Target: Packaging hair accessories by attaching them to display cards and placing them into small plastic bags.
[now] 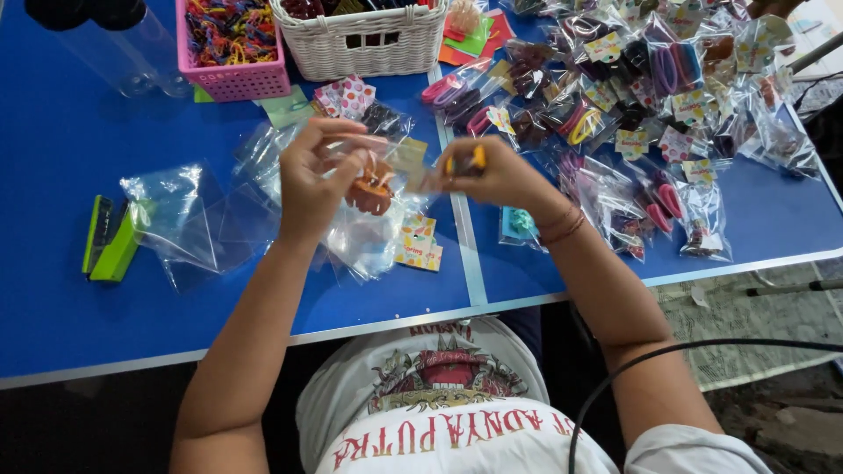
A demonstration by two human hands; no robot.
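Blue table [61, 290], left hand [312, 180] hiding brown scrunchie [372, 190]

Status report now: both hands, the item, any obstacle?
Left hand grips clear bag holding brown hair ties. Right hand pinches yellow hair tie. Empty bags and green stapler lie left.

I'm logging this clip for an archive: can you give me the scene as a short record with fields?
left hand: holds a clear bag with brown hair ties
right hand: fingers pinch a yellow hair tie
surface: blue table
left side: green stapler, empty clear bags
far edge: pink basket, white wicker basket
right side: packed bags of hair ties
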